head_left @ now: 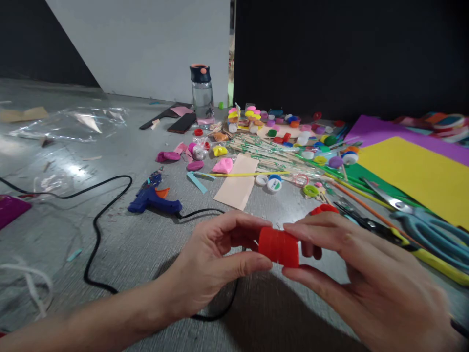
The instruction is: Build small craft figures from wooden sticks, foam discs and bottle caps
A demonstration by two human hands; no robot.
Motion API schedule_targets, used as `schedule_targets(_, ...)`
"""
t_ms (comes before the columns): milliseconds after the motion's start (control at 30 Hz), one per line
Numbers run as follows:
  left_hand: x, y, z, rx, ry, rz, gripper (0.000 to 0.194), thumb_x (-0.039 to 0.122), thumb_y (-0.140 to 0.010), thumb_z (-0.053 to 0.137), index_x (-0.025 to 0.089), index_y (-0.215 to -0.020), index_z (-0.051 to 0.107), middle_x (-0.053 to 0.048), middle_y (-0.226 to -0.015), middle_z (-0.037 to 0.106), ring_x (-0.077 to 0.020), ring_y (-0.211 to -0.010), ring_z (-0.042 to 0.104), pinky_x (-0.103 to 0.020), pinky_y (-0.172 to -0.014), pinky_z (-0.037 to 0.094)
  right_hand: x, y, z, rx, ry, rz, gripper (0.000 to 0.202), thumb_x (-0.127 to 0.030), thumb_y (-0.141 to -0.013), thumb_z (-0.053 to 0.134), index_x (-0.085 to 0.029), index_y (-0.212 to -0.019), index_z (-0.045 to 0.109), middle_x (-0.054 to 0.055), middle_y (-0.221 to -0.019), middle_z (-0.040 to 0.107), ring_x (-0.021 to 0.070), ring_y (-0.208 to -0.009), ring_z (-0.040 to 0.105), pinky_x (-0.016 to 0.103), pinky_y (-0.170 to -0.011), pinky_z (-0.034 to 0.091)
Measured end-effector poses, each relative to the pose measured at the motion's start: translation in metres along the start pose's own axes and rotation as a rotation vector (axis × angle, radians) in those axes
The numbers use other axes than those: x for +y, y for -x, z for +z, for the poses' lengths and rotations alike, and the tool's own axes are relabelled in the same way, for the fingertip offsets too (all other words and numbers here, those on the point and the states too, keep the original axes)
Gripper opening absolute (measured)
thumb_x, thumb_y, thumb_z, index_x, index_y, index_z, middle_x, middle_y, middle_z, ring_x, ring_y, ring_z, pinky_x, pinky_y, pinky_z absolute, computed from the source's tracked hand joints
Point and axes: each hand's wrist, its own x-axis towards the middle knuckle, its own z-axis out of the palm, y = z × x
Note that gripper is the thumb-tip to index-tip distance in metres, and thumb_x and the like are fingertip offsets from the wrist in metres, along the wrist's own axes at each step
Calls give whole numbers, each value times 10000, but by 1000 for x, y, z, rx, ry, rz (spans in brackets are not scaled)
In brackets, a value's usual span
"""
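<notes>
Red bottle caps (278, 246), joined face to face into a short cylinder, are held above the grey table between my two hands. My left hand (220, 254) pinches the left end with thumb and fingers. On the right end, my right hand (348, 259) grips with its thumb below and fingers above. Another red cap (324, 209) shows just behind the right hand's knuckles, partly covered by them. A blue glue gun (154, 200) with an orange trigger lies beyond my left hand, its black cord looping across the table.
Scissors with blue-grey handles (432, 230) and coloured sheets (414, 176) lie to the right. Loose caps, wooden sticks (260, 149) and a beige paper strip (238, 183) spread across the middle. A water bottle (202, 98) stands at the back; clear plastic wrap (76, 124) lies left.
</notes>
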Motion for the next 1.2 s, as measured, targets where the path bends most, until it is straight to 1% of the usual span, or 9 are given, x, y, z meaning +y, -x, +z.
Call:
schedule_targets(100,0,0,0,-12,2,3,305,162,-749,836,270,-1025,762,6,-958,766,-123,-887,699,-212,-824,546,0,1,0,0,14,-1,258,-400,-975,591,-302,-1211,622,76,-1047,727,245,-888,726,355,-695,638)
schedule_targets(300,-3,1,-2,-27,-13,2,318,154,-772,818,301,-1046,754,27,-977,762,-107,-920,692,-189,-842,539,-1,1,0,-12,11,-5,231,-399,-977,592,-267,-1163,629,81,-1024,722,225,-880,723,312,-702,630)
schedule_targets(400,-3,1,-3,-32,-24,20,320,150,-775,816,305,-1047,754,30,-985,760,-106,-925,690,-188,-851,534,0,3,1,-4,14,-7,233,-379,-981,590,-273,-1187,613,82,-1041,719,224,-889,720,313,-716,631)
schedule_targets(500,-3,0,-3,-35,-50,45,323,141,-778,813,307,-1049,755,36,-1008,756,-99,-943,684,-179,-874,521,1,4,2,7,36,-15,251,-373,-980,595,-277,-1213,597,84,-1069,714,229,-917,718,323,-743,632)
schedule_targets(600,-3,0,-4,-40,-75,64,335,137,-780,810,300,-1067,753,31,-1024,752,-103,-959,679,-182,-885,519,0,4,3,9,57,-18,239,-386,-986,583,-272,-1195,601,83,-1061,714,223,-902,719,319,-756,632)
schedule_targets(767,-2,0,-3,-40,-87,92,333,134,-772,816,288,-1060,757,30,-1015,750,-106,-962,678,-182,-873,527,-1,1,1,5,62,-39,224,-388,-998,565,-241,-1164,600,78,-1034,717,193,-891,719,274,-756,623)
schedule_targets(933,-2,-1,-4,-34,-101,94,336,122,-769,816,282,-1058,757,36,-1010,749,-97,-957,676,-170,-872,524,-3,-1,1,3,69,-38,208,-376,-1008,552,-221,-1140,595,76,-1022,709,172,-899,711,244,-759,607)
schedule_targets(1200,-3,-1,-5,-3,-128,70,311,141,-768,822,286,-1035,756,48,-995,744,-88,-941,671,-161,-860,518,-1,-1,4,-11,2,-20,195,-341,-1001,575,-209,-1144,592,67,-1019,701,159,-905,692,228,-757,577)
